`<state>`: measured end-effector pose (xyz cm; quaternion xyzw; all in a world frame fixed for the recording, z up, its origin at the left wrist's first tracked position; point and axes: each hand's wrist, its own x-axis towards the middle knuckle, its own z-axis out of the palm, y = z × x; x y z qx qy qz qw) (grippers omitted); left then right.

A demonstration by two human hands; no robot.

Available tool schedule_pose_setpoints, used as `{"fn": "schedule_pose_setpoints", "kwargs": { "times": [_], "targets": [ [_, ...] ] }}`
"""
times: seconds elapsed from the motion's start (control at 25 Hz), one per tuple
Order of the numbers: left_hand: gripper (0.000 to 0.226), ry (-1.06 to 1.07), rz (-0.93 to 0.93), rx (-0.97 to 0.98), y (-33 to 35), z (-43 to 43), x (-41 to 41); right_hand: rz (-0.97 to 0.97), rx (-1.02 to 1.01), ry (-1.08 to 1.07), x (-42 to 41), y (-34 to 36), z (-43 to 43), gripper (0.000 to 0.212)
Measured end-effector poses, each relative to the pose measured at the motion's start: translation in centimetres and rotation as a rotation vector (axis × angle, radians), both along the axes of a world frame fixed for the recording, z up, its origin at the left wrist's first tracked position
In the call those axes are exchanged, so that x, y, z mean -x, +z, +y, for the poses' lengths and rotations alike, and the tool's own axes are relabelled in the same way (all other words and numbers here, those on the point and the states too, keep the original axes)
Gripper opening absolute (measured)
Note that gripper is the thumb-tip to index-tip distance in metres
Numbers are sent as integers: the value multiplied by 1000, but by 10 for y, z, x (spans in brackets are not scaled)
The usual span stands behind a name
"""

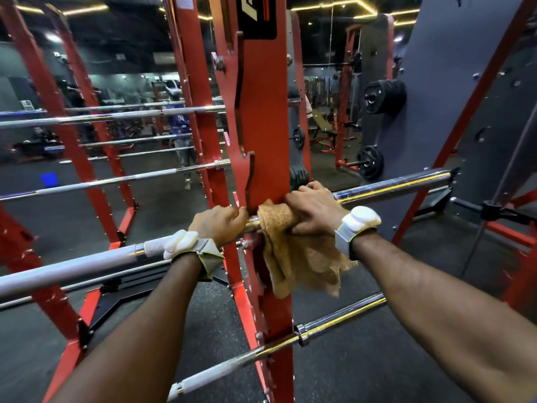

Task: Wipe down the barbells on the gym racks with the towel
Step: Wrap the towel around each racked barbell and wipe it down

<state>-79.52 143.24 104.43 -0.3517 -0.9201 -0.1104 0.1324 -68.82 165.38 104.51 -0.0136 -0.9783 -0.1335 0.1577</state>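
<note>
Left of the red post [261,112], the bar [87,266] is running in low across the rack. The left hand [218,225] is curling its fingers round the bar just beside the post, skin on steel. The bar is crossing the post at one of its hooks. Just right of the post, the towel [302,263] is lying wrapped over the bar, and its loose end is hanging down in front of the post's lower part. The right hand [313,212] is gripping the towel from above, fingers closing over cloth and bar together. Farther right of the post, the bar's chrome sleeve [392,186] is sticking out uncovered. Beneath it, a lower bar [340,318] is resting on the same post.
</note>
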Motion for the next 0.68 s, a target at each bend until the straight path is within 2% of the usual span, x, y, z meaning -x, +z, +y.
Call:
{"fn": "schedule_pose_setpoints", "kwargs": {
  "times": [0.08,0.16,0.32,0.4,0.52,0.68],
  "targets": [
    [50,-10,38,48,-2,1,1,129,1,-32,0,-12,-19,41],
    [49,-6,61,53,-2,1,1,289,34,-52,3,-25,-31,35],
    [49,20,76,-23,-2,5,-5,468,7,-112,20,-42,-57,42],
    [48,20,121,-36,-2,5,-6,538,9,-70,26,-47,-67,43],
    [47,3,124,-14,-4,5,-1,520,-3,-4,24,-44,-59,42],
    [52,-10,82,-47,-2,2,1,355,-73,123,7,-29,-13,47]
  ]
}}
